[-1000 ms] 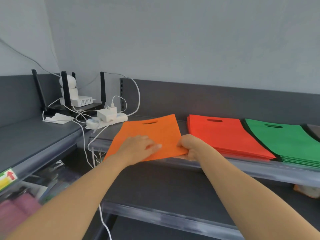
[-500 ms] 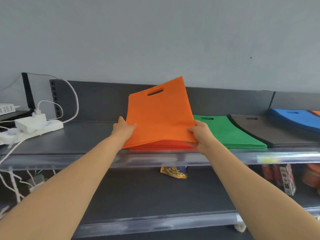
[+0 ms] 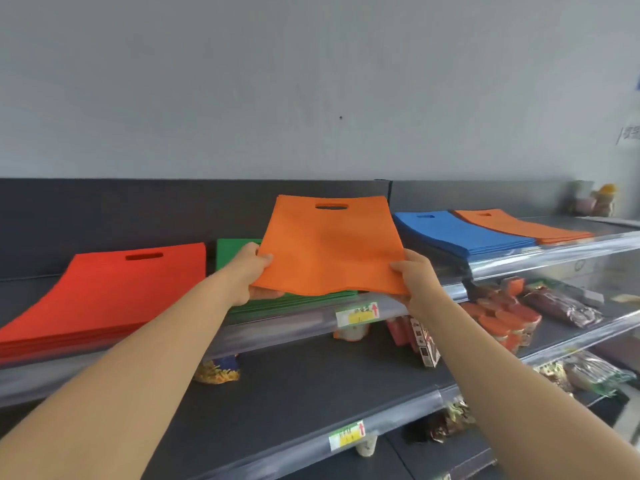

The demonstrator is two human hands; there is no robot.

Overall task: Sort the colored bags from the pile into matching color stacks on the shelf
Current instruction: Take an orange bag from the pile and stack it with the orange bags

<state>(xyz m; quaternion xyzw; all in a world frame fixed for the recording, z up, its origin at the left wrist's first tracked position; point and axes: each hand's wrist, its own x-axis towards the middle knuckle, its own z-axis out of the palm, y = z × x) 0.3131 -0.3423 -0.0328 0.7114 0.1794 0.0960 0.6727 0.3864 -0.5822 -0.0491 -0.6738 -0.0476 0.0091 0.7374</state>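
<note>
Pinching orange bag (image 3: 329, 247) at near corners, left hand (image 3: 247, 275) and right hand (image 3: 412, 278) both clamped on it; light, limp fabric, sagging between grips; best held stretched flat

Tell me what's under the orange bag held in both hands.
A green stack lies beneath the orange bag; only its left corner and front edge show. Whatever sits behind the bag's right half is covered.

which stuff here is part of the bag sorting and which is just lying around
Part of the job: orange bag, gripped by left hand and right hand; red stack, green stack, blue stack and orange stack on the top shelf.

Just lying about: snack packets and red-lidded tubs on the lower shelves; price labels.
</note>
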